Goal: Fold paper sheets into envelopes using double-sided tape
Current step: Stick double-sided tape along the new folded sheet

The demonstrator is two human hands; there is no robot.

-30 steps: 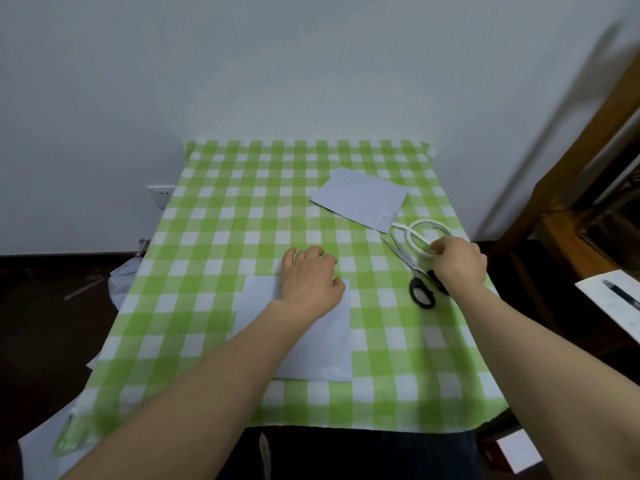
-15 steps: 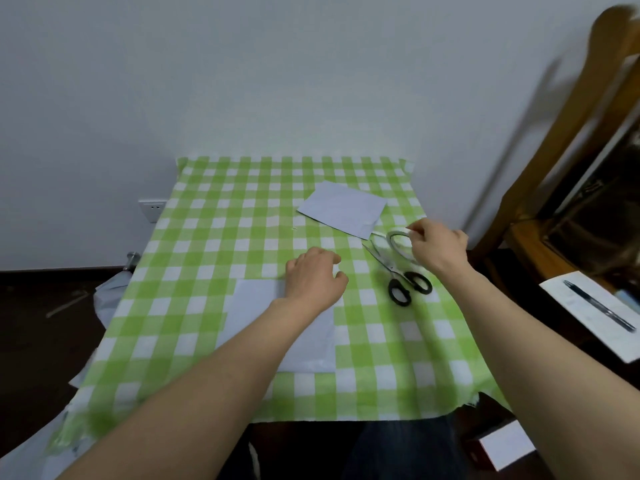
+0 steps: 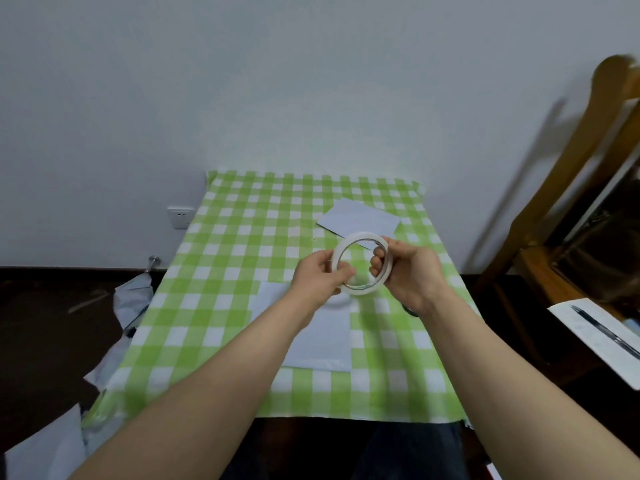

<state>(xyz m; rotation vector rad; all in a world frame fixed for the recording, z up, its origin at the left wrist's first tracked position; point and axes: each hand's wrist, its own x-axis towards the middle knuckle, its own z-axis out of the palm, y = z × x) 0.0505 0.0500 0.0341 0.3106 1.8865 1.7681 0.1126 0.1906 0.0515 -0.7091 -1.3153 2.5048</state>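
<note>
A white ring of double-sided tape (image 3: 360,237) is held up above the table between both hands. My left hand (image 3: 318,277) pinches its left rim and lower edge. My right hand (image 3: 408,271) grips its right side, with fingers through the ring. Below them a pale blue paper sheet (image 3: 322,337) lies flat on the green-and-white checked tablecloth (image 3: 225,271), partly hidden by my left forearm. A second folded pale blue sheet (image 3: 360,221) lies farther back near the wall. The scissors are almost wholly hidden under my right wrist.
A wooden chair (image 3: 571,188) stands at the right. A white sheet with a pen (image 3: 602,337) lies on a surface at the far right. Loose paper (image 3: 131,306) hangs by the table's left edge, and more lies on the floor. A white wall backs the table.
My right hand lifted the tape roll off the table and brought it toward the middle. My left hand left the paper sheet and rose to take the roll's other side.
</note>
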